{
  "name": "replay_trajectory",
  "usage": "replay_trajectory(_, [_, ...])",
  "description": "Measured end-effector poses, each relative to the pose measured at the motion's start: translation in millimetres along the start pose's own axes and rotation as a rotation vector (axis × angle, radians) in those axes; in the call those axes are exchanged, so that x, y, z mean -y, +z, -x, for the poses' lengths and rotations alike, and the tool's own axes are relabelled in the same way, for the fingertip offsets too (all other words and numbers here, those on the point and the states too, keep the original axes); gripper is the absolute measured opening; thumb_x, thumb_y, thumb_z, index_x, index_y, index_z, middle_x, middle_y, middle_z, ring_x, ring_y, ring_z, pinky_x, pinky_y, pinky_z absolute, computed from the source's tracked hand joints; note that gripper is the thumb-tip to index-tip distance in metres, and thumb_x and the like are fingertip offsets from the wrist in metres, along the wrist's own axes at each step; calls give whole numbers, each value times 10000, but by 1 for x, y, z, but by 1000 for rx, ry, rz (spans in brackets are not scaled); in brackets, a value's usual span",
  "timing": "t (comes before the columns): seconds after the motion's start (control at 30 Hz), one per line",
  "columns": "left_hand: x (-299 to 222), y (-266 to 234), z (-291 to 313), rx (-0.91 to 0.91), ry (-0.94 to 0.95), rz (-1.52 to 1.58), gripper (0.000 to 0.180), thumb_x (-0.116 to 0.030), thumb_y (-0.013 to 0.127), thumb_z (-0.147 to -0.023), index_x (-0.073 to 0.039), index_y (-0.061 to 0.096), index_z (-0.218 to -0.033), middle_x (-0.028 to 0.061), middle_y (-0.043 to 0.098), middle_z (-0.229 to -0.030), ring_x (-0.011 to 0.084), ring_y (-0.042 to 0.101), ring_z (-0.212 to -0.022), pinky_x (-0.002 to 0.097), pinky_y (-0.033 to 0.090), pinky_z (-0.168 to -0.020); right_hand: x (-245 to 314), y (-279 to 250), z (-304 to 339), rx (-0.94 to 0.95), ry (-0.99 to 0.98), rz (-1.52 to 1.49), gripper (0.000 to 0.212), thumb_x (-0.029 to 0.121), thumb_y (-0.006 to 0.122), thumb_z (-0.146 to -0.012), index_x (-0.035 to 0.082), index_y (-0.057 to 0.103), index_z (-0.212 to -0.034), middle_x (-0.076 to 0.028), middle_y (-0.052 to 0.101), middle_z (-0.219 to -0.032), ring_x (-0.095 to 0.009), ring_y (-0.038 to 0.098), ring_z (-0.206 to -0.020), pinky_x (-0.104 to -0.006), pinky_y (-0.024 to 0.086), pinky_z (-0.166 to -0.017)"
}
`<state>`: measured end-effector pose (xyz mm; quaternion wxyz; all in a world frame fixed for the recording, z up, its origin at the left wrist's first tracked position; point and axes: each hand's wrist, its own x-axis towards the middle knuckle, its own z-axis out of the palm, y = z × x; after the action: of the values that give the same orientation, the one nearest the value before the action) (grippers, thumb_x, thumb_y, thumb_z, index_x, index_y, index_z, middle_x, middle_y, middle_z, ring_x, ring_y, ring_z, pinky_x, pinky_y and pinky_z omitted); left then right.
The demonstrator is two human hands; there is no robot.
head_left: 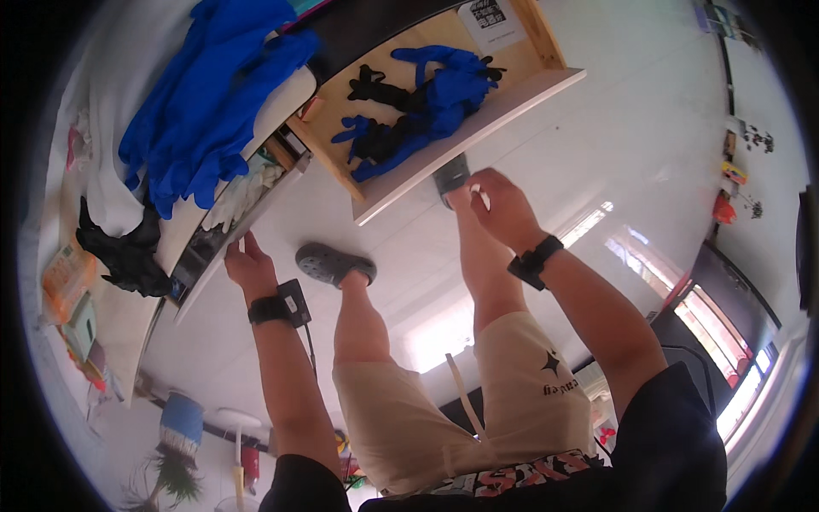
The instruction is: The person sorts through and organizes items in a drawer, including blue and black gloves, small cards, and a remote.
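Note:
My left hand (pixel 248 266) is closed, its fingertips at the front panel (pixel 205 273) of a narrow, partly pulled-out drawer on the left. Pale gloves (pixel 247 194) and dark items lie inside that drawer. My right hand (pixel 503 207) is closed around a small white thing (pixel 480 197), mostly hidden by the fingers; its kind does not show. Just beyond the right hand, a second drawer (pixel 469 162) stands pulled out, with blue gloves (pixel 456 98) and black gloves (pixel 380 90) heaped in it. Neither hand touches these gloves.
Blue gloves (pixel 217 102) pile up on the tabletop, hanging over its edge. Beside them lie white cloth (pixel 111 171), a black glove (pixel 128 256) and an orange-white packet (pixel 70 271). My feet in dark clogs (pixel 333 263) stand below the drawers. A plant (pixel 171 474) is at lower left.

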<state>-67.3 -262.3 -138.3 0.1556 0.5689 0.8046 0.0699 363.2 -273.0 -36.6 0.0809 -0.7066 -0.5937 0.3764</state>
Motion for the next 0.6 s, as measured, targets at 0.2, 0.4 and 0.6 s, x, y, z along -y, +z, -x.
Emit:
replay_trajectory(0.2, [13, -8, -35, 175, -49, -277, 366, -302, 589, -947, 33, 668, -1071, 233, 670, -1046, 385, 632, -998, 419, 509, -863, -12, -1, -51, -185, -207, 96, 189, 33, 582, -795, 50, 607, -982, -99, 599, -1026, -299, 583, -981, -396, 503, -849])
replay_trajectory(0.4, [20, 4, -63, 201, -249, 302, 433, -239, 521, -987, 60, 470, -1297, 253, 515, -1317, 298, 487, -1265, 355, 422, -1040, -19, 3, -86, -175, -422, 268, 133, 66, 602, -790, 54, 619, -922, -88, 587, -949, -263, 573, -948, -368, 476, -829])
replay_trajectory(0.6, [-78, 1, -48, 155, -608, 1615, 422, -60, 440, -979, -9, 357, -1389, 129, 377, -1468, 327, 366, -1368, 438, 352, -1136, -37, 1, -92, 71, -418, 476, 106, 154, 607, -820, 86, 635, -896, -51, 588, -894, -233, 559, -948, -365, 458, -809])
